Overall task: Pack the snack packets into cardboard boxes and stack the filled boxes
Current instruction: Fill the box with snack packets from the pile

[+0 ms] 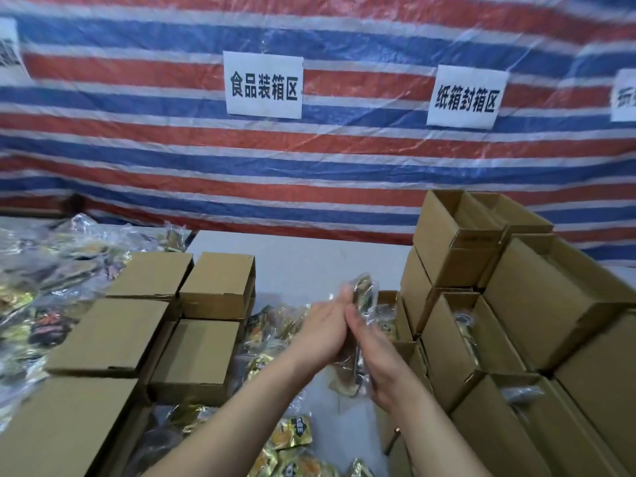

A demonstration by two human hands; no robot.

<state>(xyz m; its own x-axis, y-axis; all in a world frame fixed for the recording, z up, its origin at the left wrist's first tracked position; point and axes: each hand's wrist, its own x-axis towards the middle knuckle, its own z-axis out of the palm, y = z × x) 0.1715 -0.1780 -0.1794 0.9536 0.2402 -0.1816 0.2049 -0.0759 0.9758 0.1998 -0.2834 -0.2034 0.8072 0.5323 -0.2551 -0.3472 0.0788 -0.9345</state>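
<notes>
Both hands, left hand (321,333) and right hand (373,361), press a bundle of snack packets (361,297) between their palms mid-bench; the slick wrappers could squirt loose before reaching the open box (461,342).

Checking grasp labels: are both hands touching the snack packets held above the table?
Touching. The head view shows the left hand and right hand pressed against the snack packets from either side.

Red, blue and white striped tarp (172,156), brown cardboard boxes (110,333), gold-and-black snack packets (296,430), white signs (263,85).
</notes>
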